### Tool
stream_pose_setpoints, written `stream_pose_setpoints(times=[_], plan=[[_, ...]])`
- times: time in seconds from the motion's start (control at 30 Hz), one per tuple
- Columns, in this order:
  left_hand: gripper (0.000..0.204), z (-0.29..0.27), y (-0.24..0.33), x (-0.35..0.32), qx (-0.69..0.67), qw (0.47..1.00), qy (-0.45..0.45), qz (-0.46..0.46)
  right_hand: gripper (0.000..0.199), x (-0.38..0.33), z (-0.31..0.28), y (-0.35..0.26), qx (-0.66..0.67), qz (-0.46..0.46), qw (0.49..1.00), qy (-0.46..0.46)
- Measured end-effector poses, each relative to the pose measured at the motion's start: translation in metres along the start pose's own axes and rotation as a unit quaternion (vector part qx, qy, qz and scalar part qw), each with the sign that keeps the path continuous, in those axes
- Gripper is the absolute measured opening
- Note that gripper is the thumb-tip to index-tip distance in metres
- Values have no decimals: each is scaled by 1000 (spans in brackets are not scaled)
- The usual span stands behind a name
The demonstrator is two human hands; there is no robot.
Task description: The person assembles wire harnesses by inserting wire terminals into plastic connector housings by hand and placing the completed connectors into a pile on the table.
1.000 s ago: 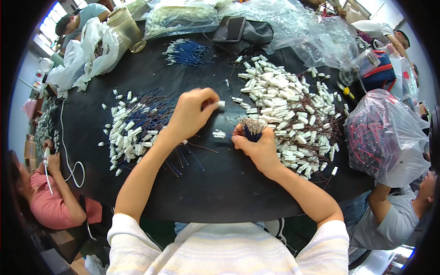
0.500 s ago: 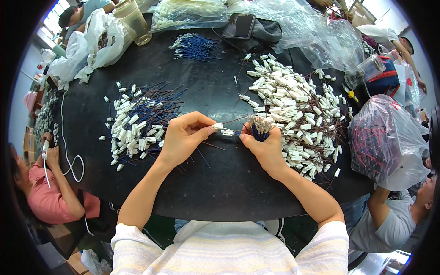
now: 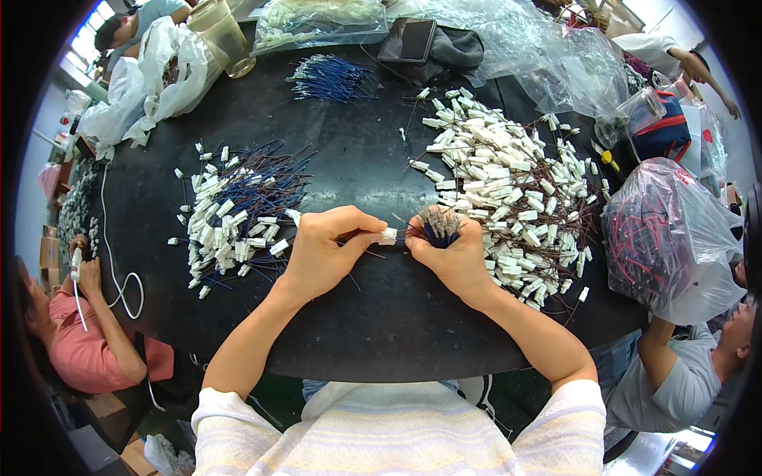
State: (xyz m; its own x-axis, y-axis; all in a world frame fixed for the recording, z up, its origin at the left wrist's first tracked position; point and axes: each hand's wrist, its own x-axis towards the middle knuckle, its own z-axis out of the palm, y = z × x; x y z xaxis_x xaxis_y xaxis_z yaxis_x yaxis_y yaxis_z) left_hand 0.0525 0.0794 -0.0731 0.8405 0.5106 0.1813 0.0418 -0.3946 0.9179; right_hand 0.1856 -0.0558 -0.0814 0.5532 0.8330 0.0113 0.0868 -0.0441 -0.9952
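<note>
Over the middle of the black table, my left hand point(image 3: 327, 244) pinches a white plastic connector point(image 3: 388, 236) between thumb and fingertips. Thin dark wires span the short gap from it to my right hand point(image 3: 456, 258), which is closed round an upright bundle of blue wires with metal-tipped ends point(image 3: 439, 225). Behind my left knuckles another white connector point(image 3: 294, 216) shows; whether I hold it, I cannot tell. Left of that hand lies a pile of white connectors with blue and brown wires point(image 3: 230, 208). A larger heap of white connectors on brown wires point(image 3: 508, 182) spreads beside my right hand.
Farther back are a small bunch of blue wires point(image 3: 329, 78), a phone point(image 3: 407, 40) and clear plastic bags point(image 3: 532, 59). A yellow-handled tool point(image 3: 609, 159) and a filled plastic bag point(image 3: 671, 238) lie at the right. Co-workers sit on both sides; a white cord point(image 3: 113, 238) runs along the left.
Two white connectors were near my left fingertips; now one is there, slightly lower and farther right. Another now shows behind my left knuckles. My right hand, still round the bundle, has shifted slightly left.
</note>
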Motion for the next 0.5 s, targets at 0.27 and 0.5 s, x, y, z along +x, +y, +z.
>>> stream_pose_setpoints(times=[0.27,0.5], plan=[[19,-23,9,50,81,996,-32,17,5,3,-1,6,30,-16,999,1],[17,20,-31,184,289,932,67,209,6,2,2,12,19,-78,997,-8]])
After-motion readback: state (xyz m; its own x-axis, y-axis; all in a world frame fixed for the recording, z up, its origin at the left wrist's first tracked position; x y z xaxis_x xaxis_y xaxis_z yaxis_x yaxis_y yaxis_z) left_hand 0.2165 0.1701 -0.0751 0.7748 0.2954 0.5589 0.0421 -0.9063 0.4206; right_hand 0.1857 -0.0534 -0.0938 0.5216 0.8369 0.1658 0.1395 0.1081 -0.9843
